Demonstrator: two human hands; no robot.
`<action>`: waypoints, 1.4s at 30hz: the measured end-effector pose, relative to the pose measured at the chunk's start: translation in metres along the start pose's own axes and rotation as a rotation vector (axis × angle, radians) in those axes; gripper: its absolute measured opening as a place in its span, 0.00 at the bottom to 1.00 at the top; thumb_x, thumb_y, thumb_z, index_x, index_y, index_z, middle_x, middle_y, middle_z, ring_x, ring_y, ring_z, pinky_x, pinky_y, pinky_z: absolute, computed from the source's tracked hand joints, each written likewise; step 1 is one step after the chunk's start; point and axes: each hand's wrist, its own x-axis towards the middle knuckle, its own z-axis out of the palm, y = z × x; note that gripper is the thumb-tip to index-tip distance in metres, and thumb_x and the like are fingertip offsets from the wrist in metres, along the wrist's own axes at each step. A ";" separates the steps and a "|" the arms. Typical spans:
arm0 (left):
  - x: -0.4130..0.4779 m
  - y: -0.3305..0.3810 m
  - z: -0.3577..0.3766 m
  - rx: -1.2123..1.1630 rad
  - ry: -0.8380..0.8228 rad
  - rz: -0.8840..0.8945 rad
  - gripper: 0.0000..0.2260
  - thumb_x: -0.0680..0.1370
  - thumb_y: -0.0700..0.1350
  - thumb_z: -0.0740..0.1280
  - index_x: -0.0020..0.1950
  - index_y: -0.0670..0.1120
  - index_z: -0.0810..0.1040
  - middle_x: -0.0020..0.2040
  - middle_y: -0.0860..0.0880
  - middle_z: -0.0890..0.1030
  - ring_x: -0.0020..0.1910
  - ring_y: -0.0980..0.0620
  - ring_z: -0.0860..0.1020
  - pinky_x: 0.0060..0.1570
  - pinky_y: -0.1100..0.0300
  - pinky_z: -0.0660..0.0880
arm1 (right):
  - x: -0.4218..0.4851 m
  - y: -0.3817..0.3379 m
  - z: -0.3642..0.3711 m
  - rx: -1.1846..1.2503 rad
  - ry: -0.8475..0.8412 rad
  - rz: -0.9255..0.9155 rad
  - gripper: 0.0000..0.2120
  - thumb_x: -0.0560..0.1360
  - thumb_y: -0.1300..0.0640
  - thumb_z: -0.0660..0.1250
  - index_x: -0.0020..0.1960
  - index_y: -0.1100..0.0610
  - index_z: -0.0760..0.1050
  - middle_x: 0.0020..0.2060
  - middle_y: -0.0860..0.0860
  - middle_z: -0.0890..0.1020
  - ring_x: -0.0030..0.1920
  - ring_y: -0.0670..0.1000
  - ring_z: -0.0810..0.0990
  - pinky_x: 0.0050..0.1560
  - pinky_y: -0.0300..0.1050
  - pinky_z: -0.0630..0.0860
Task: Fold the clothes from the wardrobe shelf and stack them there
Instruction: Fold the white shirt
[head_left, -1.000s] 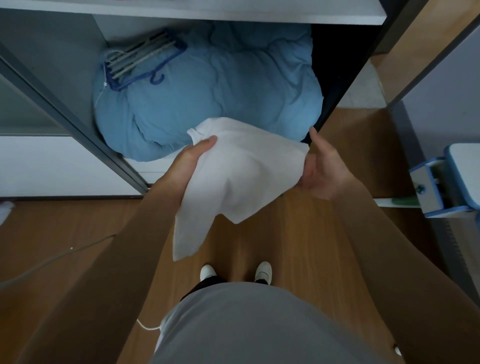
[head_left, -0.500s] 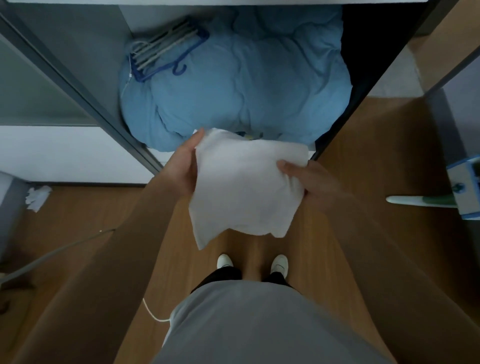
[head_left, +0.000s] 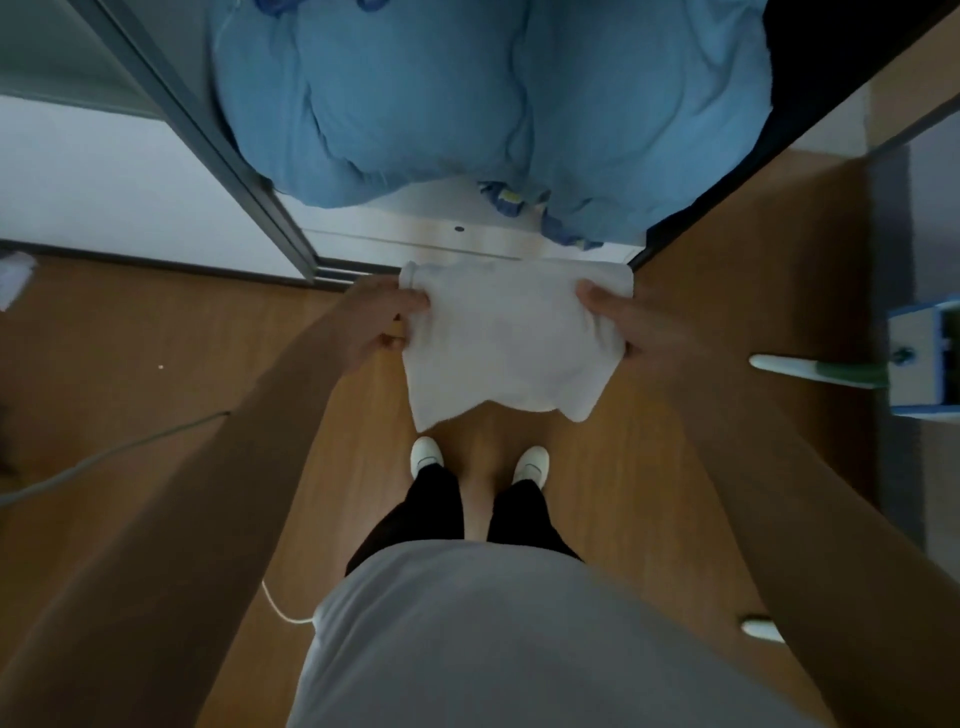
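White cloth held in the air in front of the wardrobe shelf, above the wood floor and the person's shoes. Left hand grips its left edge, fingers curled into the fabric; right hand pinches the right edge, thumb on top. Lower corners hang loose. Blue quilt fills the shelf behind.

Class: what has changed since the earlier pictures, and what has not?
The white garment dropped from in front of the blue duvet to below the shelf edge; the right grip now pinches its right side. The left grip still holds it.
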 end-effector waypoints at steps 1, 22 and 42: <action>0.000 -0.001 -0.004 -0.017 0.009 -0.007 0.05 0.78 0.42 0.69 0.53 0.46 0.81 0.44 0.51 0.84 0.46 0.52 0.82 0.31 0.61 0.77 | 0.000 0.002 0.003 -0.028 0.011 -0.015 0.12 0.72 0.41 0.75 0.44 0.46 0.76 0.29 0.35 0.83 0.30 0.35 0.82 0.28 0.32 0.76; -0.056 0.139 -0.074 -0.439 0.155 0.383 0.26 0.65 0.52 0.82 0.54 0.39 0.78 0.47 0.43 0.87 0.49 0.47 0.86 0.46 0.51 0.83 | -0.041 -0.139 0.113 0.187 0.230 -0.580 0.16 0.75 0.43 0.72 0.37 0.54 0.78 0.33 0.46 0.81 0.36 0.45 0.80 0.37 0.41 0.77; -0.030 0.509 -0.105 -0.214 0.426 1.253 0.08 0.77 0.49 0.68 0.49 0.48 0.84 0.46 0.49 0.87 0.47 0.50 0.85 0.44 0.57 0.81 | -0.010 -0.504 0.123 0.544 0.060 -1.149 0.15 0.74 0.46 0.73 0.34 0.55 0.82 0.38 0.50 0.84 0.46 0.53 0.85 0.56 0.61 0.81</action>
